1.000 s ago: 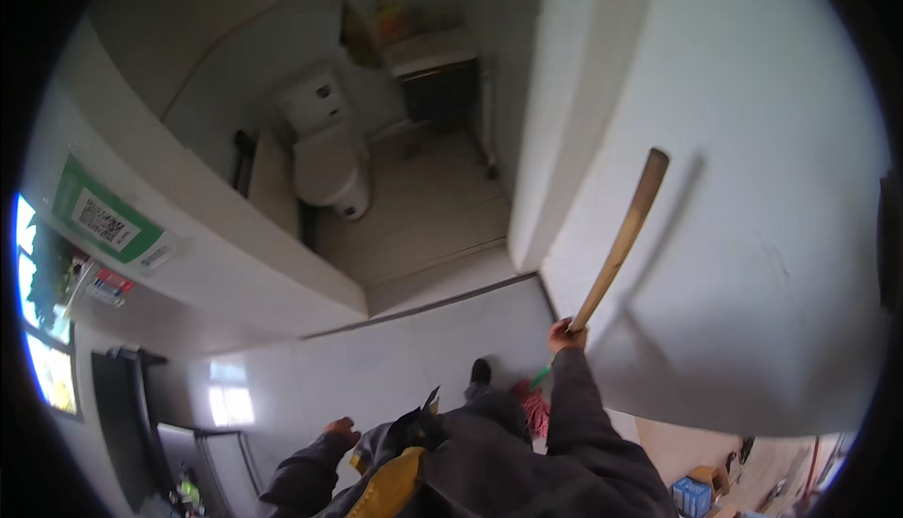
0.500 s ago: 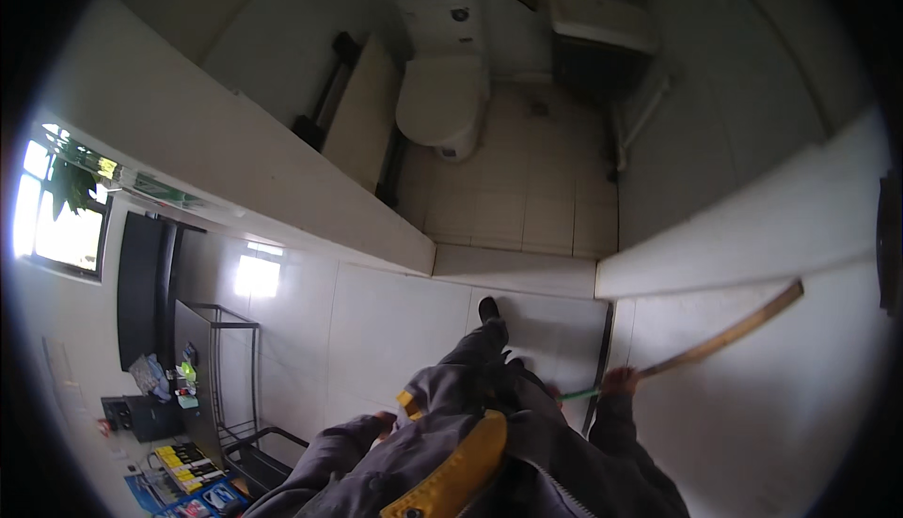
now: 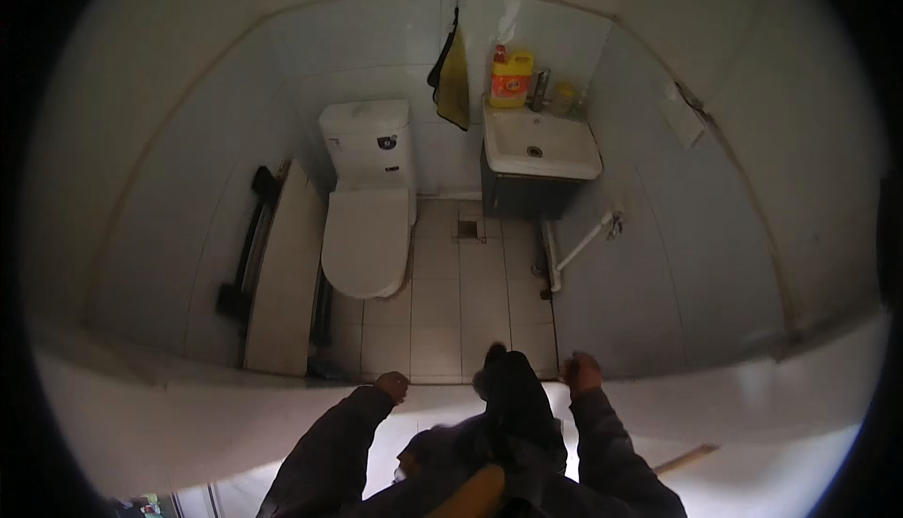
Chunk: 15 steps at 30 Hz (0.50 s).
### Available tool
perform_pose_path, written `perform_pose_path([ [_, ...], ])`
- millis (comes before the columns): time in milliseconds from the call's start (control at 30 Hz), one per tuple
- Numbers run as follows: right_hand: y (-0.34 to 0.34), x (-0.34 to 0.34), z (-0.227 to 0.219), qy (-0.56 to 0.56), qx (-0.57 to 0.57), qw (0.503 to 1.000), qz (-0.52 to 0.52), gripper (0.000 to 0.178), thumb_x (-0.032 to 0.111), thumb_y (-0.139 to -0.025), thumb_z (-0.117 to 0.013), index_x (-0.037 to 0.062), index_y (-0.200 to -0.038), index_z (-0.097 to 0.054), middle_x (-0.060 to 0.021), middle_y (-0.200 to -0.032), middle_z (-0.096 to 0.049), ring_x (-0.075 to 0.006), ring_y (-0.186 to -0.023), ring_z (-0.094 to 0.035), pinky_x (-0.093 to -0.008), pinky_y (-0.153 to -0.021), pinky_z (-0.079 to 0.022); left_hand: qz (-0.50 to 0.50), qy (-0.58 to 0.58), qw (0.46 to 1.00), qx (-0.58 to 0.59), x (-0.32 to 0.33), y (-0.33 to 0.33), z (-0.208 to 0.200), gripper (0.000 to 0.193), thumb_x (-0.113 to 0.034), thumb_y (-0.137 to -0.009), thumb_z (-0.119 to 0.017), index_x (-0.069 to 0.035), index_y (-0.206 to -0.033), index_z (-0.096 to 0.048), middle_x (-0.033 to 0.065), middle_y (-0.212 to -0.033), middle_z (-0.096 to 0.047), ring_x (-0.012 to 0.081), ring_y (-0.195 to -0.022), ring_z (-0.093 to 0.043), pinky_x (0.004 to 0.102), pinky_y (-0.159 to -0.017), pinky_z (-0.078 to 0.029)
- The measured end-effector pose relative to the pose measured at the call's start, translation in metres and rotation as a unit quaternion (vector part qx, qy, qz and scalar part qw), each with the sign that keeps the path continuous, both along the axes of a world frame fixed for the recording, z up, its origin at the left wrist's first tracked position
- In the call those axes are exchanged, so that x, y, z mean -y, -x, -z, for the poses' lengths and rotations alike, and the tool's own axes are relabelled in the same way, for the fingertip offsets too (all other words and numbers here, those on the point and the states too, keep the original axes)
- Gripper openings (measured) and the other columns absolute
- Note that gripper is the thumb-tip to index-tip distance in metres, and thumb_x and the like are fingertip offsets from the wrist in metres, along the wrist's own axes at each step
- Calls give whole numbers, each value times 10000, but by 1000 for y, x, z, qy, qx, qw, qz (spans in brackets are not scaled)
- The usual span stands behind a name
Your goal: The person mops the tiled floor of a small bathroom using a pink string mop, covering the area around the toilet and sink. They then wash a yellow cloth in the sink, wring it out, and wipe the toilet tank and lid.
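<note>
At the bathroom doorway (image 3: 696, 396), your left hand (image 3: 392, 387) and right hand (image 3: 582, 372) hang well apart.
One shoe (image 3: 494, 355) is over the tiled floor (image 3: 437, 316); neither hand meets the toilet (image 3: 365, 236) or washbasin (image 3: 572, 153), so nothing inside looks handled yet. Both look loosely curled; I can't tell whether they close on anything. The wooden stick (image 3: 689, 459) is beside your right sleeve (image 3: 609, 447), partly hidden. Print on the yellow jug (image 3: 509, 61) and toilet's dark sticker (image 3: 387, 143) can't be read.

Toilet (image 3: 370, 227) left of sink (image 3: 562, 149)
</note>
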State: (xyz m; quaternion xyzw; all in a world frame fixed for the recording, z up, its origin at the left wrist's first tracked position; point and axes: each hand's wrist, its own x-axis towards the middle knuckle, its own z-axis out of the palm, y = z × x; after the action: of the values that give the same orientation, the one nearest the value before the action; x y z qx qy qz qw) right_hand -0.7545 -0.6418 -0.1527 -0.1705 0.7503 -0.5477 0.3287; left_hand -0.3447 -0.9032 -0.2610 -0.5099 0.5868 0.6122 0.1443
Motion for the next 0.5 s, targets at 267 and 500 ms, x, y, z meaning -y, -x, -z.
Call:
perform_pose_path([
  [267,132,442,-105,175,236,955,-39,247,253,-917,-591,45,-1050,-575,-61,-841,-600,-169,-709,-596,-312,-646,-514,-142,58,981,-120,221,182,-138,247,-110,-885,-528,0,-1096,-591,86,-768,-618,160,-644,-606,288,-588,-520],
  [500,210,793,-145,228,-149,957,-104,378,316,-879,-651,-9,-1051,-562,-156,-921,-603,-324,-924,-586,-426,-829,-471,-136,61,988,-48,280,292,-222,257,-151,-904,-529,-15,-1115,-588,67,-801,-632,155,-702,-606,290,-669,-515],
])
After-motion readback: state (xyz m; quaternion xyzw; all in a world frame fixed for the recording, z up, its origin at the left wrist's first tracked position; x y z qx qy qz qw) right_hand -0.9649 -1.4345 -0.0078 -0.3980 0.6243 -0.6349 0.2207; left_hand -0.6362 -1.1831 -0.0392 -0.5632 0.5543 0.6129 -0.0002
